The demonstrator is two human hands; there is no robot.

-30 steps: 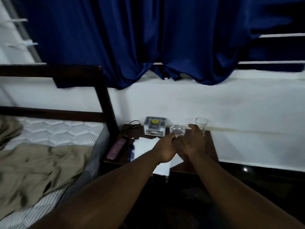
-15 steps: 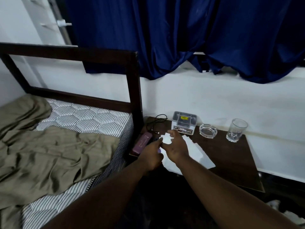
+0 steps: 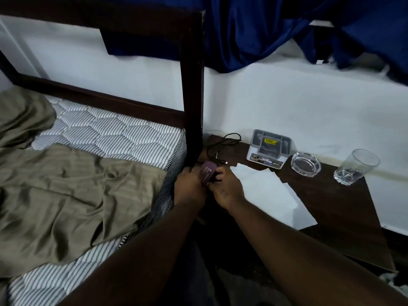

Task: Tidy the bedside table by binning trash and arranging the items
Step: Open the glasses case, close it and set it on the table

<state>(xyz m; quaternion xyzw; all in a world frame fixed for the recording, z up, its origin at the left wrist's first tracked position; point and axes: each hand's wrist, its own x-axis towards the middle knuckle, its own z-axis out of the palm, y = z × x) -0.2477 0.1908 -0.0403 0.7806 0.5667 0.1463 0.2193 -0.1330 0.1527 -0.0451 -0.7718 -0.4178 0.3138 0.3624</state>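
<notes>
The bedside table [image 3: 331,206] is the reference for all positions. It is a dark wooden top with straight edges and square corners. Its back edge runs along the white wall [image 3: 309,102], and its left edge sits against the dark wooden bedpost [image 3: 192,96].

At the table's left edge, near the back, both hands grasp the purple case [image 3: 206,174]. This is a flat, matte item with a rounded end and small print. The left hand [image 3: 189,188] curls its fingers on the case's left side. The right hand [image 3: 227,191] curls its fingers on the right side. The case sits just beside the bedpost, so clearance on that side is minimal.

A thin black cable [image 3: 223,142] lies looped at the table's back-left corner. A grey plastic organizer box [image 3: 268,149] with open compartments stands at the back edge, near the middle. A round, thick-walled glass ashtray [image 3: 305,164] is just to its right. A clear drinking glass [image 3: 355,167] stands upright at the back-right corner, close to the right edge.

White paper sheets [image 3: 269,191], flat and angular, cover the table's centre. One corner overhangs the front edge. The right front quarter of the table is bare wood.

Left of the table, a striped quilted mattress [image 3: 106,133] carries a crumpled olive sheet [image 3: 66,191]. A glossy blue curtain [image 3: 254,29] hangs above the table.
</notes>
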